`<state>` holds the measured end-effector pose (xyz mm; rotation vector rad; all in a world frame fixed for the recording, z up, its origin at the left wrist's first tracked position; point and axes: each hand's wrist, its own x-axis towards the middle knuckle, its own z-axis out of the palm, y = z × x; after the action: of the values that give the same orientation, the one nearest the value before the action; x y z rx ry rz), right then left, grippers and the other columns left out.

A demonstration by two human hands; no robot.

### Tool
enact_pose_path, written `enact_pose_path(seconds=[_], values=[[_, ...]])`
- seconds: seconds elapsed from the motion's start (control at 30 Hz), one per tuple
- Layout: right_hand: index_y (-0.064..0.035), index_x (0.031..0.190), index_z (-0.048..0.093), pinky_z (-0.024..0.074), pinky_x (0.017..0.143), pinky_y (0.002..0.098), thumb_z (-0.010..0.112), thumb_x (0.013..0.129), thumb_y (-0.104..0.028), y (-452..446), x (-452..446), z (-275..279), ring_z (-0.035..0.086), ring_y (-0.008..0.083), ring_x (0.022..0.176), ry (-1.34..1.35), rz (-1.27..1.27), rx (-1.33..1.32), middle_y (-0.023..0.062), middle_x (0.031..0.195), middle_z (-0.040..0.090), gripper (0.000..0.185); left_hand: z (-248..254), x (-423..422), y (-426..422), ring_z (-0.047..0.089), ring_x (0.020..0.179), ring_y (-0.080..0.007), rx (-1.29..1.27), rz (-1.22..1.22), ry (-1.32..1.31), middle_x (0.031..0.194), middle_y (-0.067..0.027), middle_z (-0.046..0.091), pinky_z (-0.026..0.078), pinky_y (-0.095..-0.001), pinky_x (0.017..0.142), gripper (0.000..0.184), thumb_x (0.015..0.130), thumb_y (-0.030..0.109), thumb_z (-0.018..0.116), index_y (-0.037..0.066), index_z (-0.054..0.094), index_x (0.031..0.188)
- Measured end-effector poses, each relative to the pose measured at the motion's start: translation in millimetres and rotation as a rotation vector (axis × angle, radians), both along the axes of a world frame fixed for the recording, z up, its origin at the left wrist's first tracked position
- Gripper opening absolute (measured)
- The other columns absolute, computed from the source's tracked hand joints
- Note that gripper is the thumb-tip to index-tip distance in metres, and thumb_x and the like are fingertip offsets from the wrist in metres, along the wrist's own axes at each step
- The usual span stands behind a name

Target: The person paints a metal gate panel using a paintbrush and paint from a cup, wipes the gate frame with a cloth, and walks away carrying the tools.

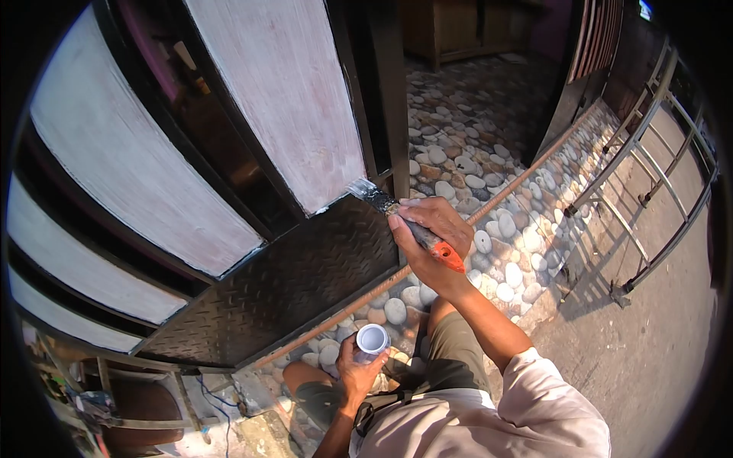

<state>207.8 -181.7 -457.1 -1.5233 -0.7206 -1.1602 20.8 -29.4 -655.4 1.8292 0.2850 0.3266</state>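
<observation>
My right hand (pixel 435 233) grips a paintbrush (pixel 416 229) with an orange handle end and dark, worn middle. The white-tipped bristles touch the lower right corner of a whitish painted panel (pixel 282 84) set in a black metal frame. Lower down, my left hand (pixel 360 374) is wrapped round a small open container (pixel 372 341) with a pale rim and pale contents. Further whitish panels (pixel 137 145) stand to the left between black bars, above a dark patterned metal plate (pixel 298 278).
A metal ladder (pixel 649 168) stands on the concrete at the right. Pebbled flooring (pixel 504 237) runs beside a reddish-brown rail (pixel 527 169) under the frame. A wooden cabinet (pixel 473 30) is beyond the opening. Metal bars and a cable lie at lower left.
</observation>
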Motion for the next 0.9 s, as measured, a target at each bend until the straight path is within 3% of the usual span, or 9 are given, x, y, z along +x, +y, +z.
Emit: enact_pose_path(seconds=[0.2,0.3,0.4,0.5,0.73,0.9], values=[[-0.0009,0.089,0.072,0.0555,0.065,0.0272,0.081,0.074,0.002,13,14,15,0.071,0.0215,0.075,0.006,0.017,0.006,0.0123,0.087,0.071,0.017,7,1,1,0.07,0.094,-0.0223,0.044,0.003,-0.02,0.108,-0.0129,0.069,0.055,-0.0346,0.084,0.059,0.069,0.015,0.091,0.0,0.061,0.117],[-0.0015,0.088,0.073,0.056,0.065,0.0268,0.082,0.073,0.002,18,29,53,0.071,0.021,0.076,-0.102,0.013,0.029,0.011,0.086,0.071,0.018,13,-1,2,0.07,0.095,-0.0224,0.051,0.004,-0.031,0.108,-0.0127,0.069,0.055,-0.0348,0.084,0.06,0.068,0.015,0.091,0.0,0.061,0.118],[-0.0022,0.09,0.073,0.0565,0.064,0.0258,0.083,0.071,0.003,18,37,87,0.071,0.019,0.075,-0.373,-0.028,0.041,0.0095,0.086,0.071,0.022,16,-2,2,0.07,0.095,-0.0222,0.065,0.005,-0.027,0.108,-0.0126,0.069,0.055,-0.0348,0.084,0.06,0.068,0.015,0.091,0.0,0.061,0.118],[-0.0024,0.09,0.073,0.0564,0.064,0.0253,0.083,0.071,0.003,16,28,97,0.071,0.0184,0.075,-0.386,-0.053,0.099,0.0092,0.087,0.071,0.022,15,-2,2,0.07,0.095,-0.0221,0.069,0.016,-0.031,0.109,-0.0126,0.069,0.055,-0.035,0.084,0.06,0.068,0.014,0.091,0.0,0.061,0.119],[-0.0034,0.093,0.072,0.0578,0.063,0.0272,0.081,0.075,0.0,18,4,1,0.071,0.0194,0.074,-0.048,0.018,-0.165,0.0092,0.092,0.067,0.02,3,-1,4,0.07,0.096,-0.0233,0.019,0.014,-0.029,0.11,-0.0136,0.069,0.056,-0.0354,0.085,0.06,0.067,0.012,0.091,0.0,0.061,0.118],[-0.0031,0.094,0.072,0.0573,0.062,0.0268,0.08,0.076,0.0,8,-9,-10,0.07,0.0193,0.074,0.006,0.058,-0.199,0.0087,0.092,0.066,0.02,0,0,5,0.07,0.097,-0.024,0.03,-0.003,-0.06,0.11,-0.0145,0.069,0.056,-0.0356,0.085,0.06,0.067,0.012,0.091,0.0,0.061,0.118]])
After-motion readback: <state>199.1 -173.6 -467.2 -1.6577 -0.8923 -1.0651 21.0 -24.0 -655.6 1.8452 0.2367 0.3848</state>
